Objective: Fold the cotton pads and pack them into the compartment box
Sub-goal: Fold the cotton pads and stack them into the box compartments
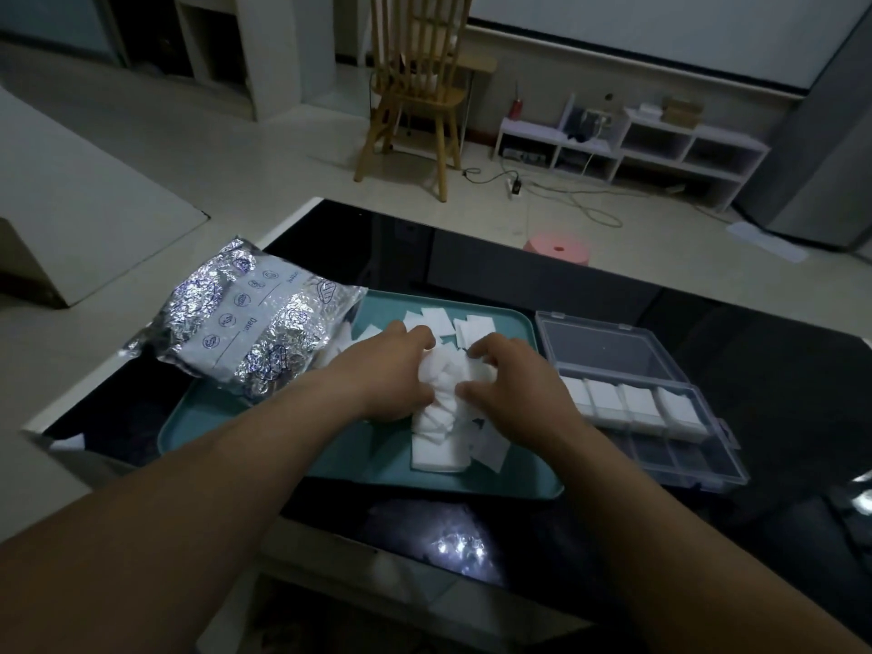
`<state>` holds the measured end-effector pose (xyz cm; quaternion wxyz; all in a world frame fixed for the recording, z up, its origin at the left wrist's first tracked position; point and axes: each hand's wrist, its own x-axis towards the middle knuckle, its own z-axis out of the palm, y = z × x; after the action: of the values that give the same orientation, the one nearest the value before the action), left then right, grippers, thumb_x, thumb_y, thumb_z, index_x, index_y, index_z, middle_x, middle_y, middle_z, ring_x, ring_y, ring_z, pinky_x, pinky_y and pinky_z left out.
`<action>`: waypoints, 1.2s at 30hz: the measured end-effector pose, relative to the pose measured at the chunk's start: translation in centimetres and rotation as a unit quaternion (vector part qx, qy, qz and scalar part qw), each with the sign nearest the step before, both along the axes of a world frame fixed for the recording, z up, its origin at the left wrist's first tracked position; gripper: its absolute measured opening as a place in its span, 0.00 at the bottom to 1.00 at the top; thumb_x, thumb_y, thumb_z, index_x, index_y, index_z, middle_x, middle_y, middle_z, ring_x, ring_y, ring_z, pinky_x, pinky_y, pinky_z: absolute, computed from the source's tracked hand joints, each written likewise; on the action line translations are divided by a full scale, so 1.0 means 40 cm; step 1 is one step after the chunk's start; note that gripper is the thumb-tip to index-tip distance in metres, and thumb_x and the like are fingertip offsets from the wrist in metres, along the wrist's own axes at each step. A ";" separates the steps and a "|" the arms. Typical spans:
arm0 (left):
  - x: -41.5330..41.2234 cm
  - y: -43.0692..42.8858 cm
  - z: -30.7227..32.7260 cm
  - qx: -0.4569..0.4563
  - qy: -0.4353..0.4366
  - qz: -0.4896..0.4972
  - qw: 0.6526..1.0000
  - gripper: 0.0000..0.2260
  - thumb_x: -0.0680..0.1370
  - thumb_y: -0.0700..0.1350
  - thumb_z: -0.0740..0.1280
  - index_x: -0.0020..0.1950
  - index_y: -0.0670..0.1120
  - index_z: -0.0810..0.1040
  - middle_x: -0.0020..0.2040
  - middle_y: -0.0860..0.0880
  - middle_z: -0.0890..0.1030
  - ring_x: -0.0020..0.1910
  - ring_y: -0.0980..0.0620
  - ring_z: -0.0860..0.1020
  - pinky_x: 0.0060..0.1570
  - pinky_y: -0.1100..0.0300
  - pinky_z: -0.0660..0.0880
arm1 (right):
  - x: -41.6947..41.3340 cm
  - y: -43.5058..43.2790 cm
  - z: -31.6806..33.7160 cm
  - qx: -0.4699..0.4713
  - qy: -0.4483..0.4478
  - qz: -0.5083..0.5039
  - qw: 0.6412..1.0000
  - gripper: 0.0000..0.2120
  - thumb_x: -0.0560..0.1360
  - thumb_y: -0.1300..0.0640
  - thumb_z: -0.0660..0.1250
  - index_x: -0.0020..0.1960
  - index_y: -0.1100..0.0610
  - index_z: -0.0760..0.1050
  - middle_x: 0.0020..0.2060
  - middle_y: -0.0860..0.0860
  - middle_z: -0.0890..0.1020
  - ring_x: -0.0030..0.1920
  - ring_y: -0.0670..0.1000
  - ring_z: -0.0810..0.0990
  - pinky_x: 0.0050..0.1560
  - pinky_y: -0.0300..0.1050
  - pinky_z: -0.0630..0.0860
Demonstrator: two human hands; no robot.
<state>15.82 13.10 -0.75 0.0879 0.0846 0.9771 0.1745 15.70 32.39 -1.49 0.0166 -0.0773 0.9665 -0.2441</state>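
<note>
Dark glass table, dim room, chair and pink stool behind it. Teal tray sits right in front of me, I'd say to keep the loose pads in one place. Foil bag lies on the tray's far-left corner, mouth toward the pile, so it is likely the supply. Box stands on the table just right of the tray, lid swung back, within easy reach for my right hand.

Far row of the box shows four white stacks. The near row looks unfilled, so packing reads as partly done.

Both hands are on the pile in mid-tray, facing each other. On my left hand the fingers are curled down over the left side of a bunch of pads. Right fingers are curled over its right side, thumb tucked in low against it. The bunch is squeezed between the two hands, neither hand flat or spread. Probably gathering or squaring pads for a fold; can't tell how many. More pads lie flat around and under the bunch, some past my fingertips.
</note>
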 end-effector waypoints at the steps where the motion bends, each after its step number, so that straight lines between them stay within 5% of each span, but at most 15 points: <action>1: 0.000 -0.002 -0.001 0.006 0.001 0.004 1.000 0.30 0.76 0.55 0.71 0.75 0.53 0.66 0.69 0.47 0.68 0.62 0.45 0.77 0.60 0.50 0.74 | 0.002 0.003 -0.001 0.013 -0.003 0.006 1.000 0.20 0.74 0.45 0.75 0.64 0.46 0.76 0.59 0.46 0.76 0.52 0.48 0.78 0.51 0.48 0.78; 5: -0.009 0.003 -0.016 0.042 0.013 0.023 0.999 0.24 0.77 0.61 0.70 0.69 0.52 0.72 0.63 0.48 0.70 0.56 0.47 0.76 0.58 0.51 0.74 | 0.007 0.005 0.004 0.023 0.017 0.009 1.000 0.16 0.73 0.45 0.77 0.56 0.48 0.77 0.54 0.47 0.76 0.52 0.50 0.77 0.53 0.50 0.79; 9: -0.014 0.014 -0.023 0.076 0.054 0.012 0.996 0.08 0.78 0.53 0.70 0.53 0.55 0.72 0.53 0.50 0.73 0.54 0.47 0.75 0.55 0.50 0.73 | 0.015 0.003 0.013 0.034 -0.023 0.029 0.999 0.11 0.74 0.46 0.76 0.50 0.49 0.76 0.45 0.45 0.78 0.44 0.49 0.78 0.43 0.48 0.77; 14: -0.021 0.024 -0.006 0.167 0.130 0.039 0.976 0.05 0.79 0.46 0.69 0.46 0.50 0.75 0.45 0.55 0.76 0.48 0.51 0.75 0.42 0.61 0.69 | 0.009 0.045 0.042 -0.054 -0.086 0.018 0.995 0.08 0.78 0.51 0.73 0.45 0.54 0.78 0.41 0.51 0.82 0.41 0.53 0.81 0.41 0.49 0.78; 18: -0.025 0.029 0.038 0.347 0.108 0.124 0.923 0.05 0.80 0.45 0.70 0.48 0.46 0.77 0.42 0.50 0.80 0.39 0.53 0.75 0.40 0.62 0.71 | 0.000 0.087 0.069 -0.274 -0.148 -0.056 0.949 0.07 0.83 0.56 0.68 0.53 0.60 0.82 0.48 0.61 0.86 0.42 0.56 0.83 0.40 0.48 0.79; 23: -0.031 0.042 0.044 0.525 0.000 0.199 0.827 0.04 0.80 0.42 0.71 0.47 0.45 0.77 0.45 0.45 0.80 0.43 0.49 0.77 0.44 0.54 0.78 | 0.001 0.081 0.066 -0.404 -0.203 -0.096 0.887 0.05 0.83 0.60 0.67 0.58 0.59 0.80 0.53 0.60 0.85 0.47 0.56 0.83 0.40 0.43 0.80; 33: -0.013 0.084 0.017 0.533 0.012 0.222 0.816 0.05 0.82 0.44 0.68 0.49 0.45 0.75 0.45 0.42 0.81 0.35 0.46 0.80 0.35 0.54 0.77 | 0.028 0.014 0.066 -0.515 -0.252 -0.105 0.813 0.09 0.85 0.60 0.64 0.61 0.62 0.78 0.52 0.62 0.86 0.45 0.57 0.87 0.41 0.46 0.83; 36: -0.002 0.093 0.020 0.470 0.076 0.223 0.851 0.05 0.83 0.46 0.65 0.51 0.47 0.73 0.44 0.44 0.82 0.36 0.46 0.80 0.36 0.49 0.78 | 0.036 -0.009 0.070 -0.552 -0.254 -0.112 0.787 0.10 0.87 0.57 0.60 0.61 0.61 0.77 0.53 0.63 0.85 0.48 0.59 0.87 0.42 0.47 0.84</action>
<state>15.75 16.83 0.04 -0.0786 -0.0916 0.7747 0.6207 17.12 32.03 1.30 0.1882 0.1002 0.6301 -0.7467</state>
